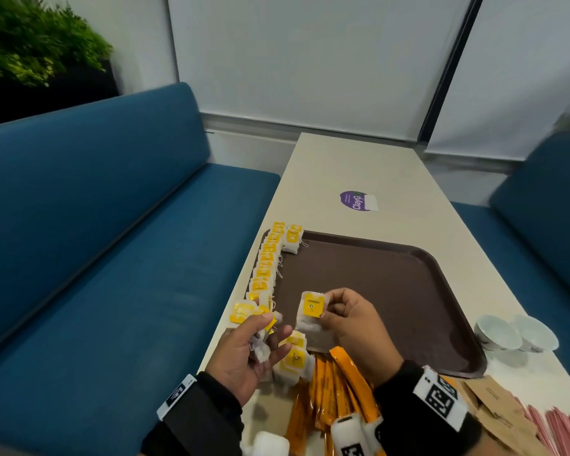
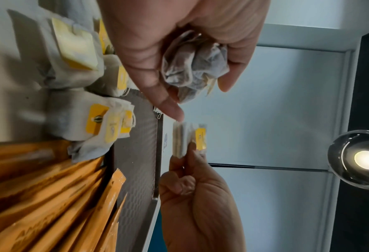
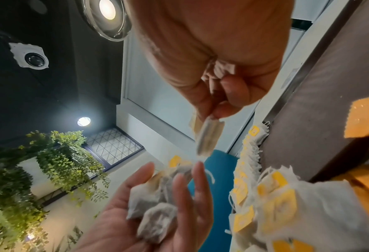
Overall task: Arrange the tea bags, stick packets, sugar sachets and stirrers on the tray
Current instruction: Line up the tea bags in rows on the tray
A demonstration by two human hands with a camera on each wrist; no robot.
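Observation:
My right hand [image 1: 326, 309] pinches one tea bag [image 1: 311, 312] with a yellow tag by its top edge, just above the near-left part of the brown tray [image 1: 402, 284]. The left wrist view shows that pinched tea bag [image 2: 190, 138] edge-on. My left hand [image 1: 267, 330] is cupped around a bunch of tea bags [image 2: 192, 66] beside the tray's left edge. A row of tea bags [image 1: 267, 261] lines the tray's left side. Loose tea bags [image 1: 293, 360] and orange stick packets [image 1: 336, 386] lie at the near edge.
Brown sugar sachets [image 1: 494, 409] and pink stirrers [image 1: 563, 429] lie on the table at the near right. Two white bowls [image 1: 514, 332] stand to the right of the tray. A purple sticker [image 1: 354, 200] sits beyond the tray. Blue benches [image 1: 96, 241] flank the narrow table.

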